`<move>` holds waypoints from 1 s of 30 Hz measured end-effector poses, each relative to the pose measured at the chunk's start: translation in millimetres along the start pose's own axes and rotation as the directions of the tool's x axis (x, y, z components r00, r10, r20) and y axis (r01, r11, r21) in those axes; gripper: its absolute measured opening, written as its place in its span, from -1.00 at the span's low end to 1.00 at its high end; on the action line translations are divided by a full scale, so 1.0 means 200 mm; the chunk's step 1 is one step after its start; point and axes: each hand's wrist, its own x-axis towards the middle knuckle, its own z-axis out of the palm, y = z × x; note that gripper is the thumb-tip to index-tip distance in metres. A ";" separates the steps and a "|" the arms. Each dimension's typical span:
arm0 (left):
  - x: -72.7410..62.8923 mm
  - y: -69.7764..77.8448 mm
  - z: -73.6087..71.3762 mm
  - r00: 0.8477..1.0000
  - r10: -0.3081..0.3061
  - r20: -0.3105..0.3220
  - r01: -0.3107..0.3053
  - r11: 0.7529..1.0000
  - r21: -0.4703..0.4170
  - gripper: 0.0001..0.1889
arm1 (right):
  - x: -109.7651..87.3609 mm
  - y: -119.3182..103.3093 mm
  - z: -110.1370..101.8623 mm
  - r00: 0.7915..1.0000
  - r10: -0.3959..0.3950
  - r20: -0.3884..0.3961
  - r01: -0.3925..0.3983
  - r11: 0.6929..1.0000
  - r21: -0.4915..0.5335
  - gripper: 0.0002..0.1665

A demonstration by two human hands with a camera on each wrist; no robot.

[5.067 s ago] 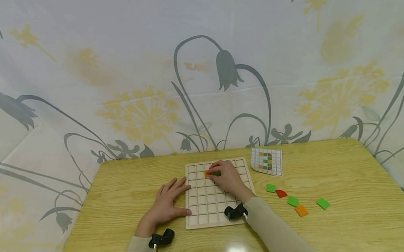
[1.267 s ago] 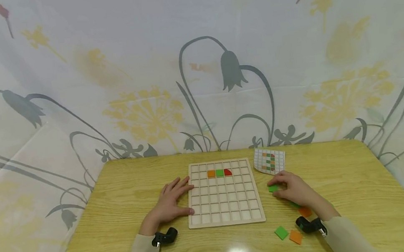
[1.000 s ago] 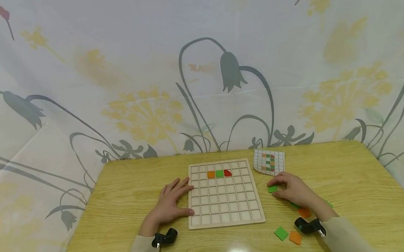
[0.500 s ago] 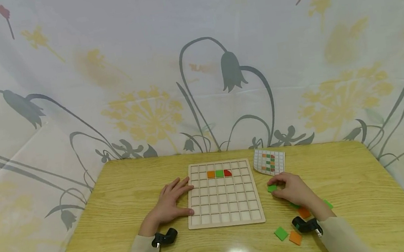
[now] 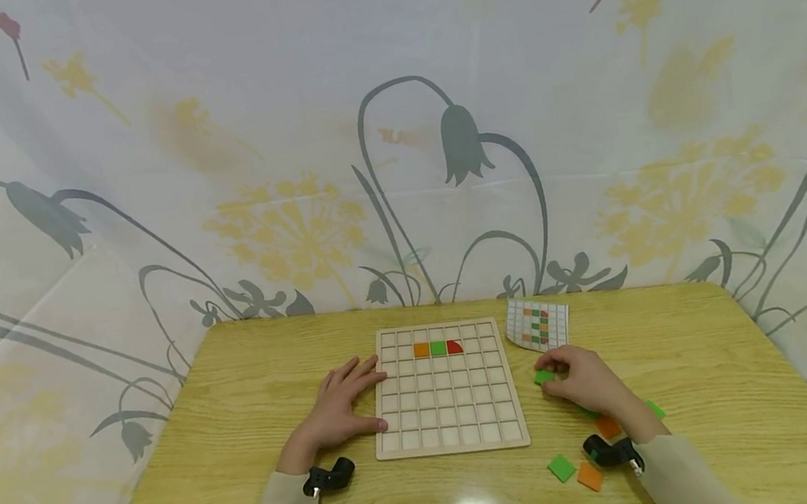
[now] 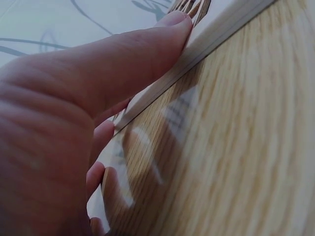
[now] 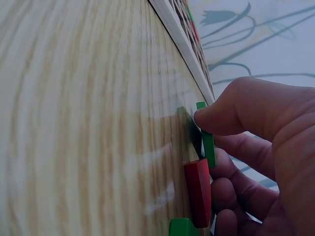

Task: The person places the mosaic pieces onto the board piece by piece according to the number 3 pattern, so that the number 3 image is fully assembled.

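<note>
My right hand (image 5: 577, 376) pinches a green square tile (image 7: 208, 147) between thumb and fingers. In the right wrist view that tile is tilted, one edge raised off the table. Just beside it, under the curled fingers, lies a red tile (image 7: 198, 192), hidden by the hand in the head view. With fingers spread, my left hand (image 5: 334, 408) rests against the left edge of the wooden grid board (image 5: 454, 450), thumb on its rim. Side by side in the board's second row from the back sit an orange square (image 5: 422, 350), a green square (image 5: 438, 349) and a red quarter-round tile (image 5: 455, 347).
Behind my right hand stands a curled paper card (image 5: 537, 324) printed with a coloured grid pattern. A loose green tile (image 5: 562, 468) and an orange tile (image 5: 591, 477) lie at the front right. Another orange tile (image 5: 608, 427) and a green tile (image 5: 655, 408) show around my right forearm.
Since the oldest frame, my right hand has gone from the board to the loose tiles at right. The green and red tiles now sit beside the orange one. Lately both hands barely move.
</note>
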 end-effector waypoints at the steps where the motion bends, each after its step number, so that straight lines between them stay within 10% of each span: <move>1: 0.00 0.00 0.00 1.000 0.000 -0.001 0.000 1.000 0.002 -0.23 | 0.00 0.00 0.00 1.000 -0.004 0.000 0.004 1.000 -0.004 -0.72; 30: 0.00 0.00 0.00 1.000 -0.010 -0.003 0.010 1.000 -0.002 -0.22 | 0.02 -0.08 -0.02 0.994 -0.100 -0.053 0.101 0.995 0.006 -0.69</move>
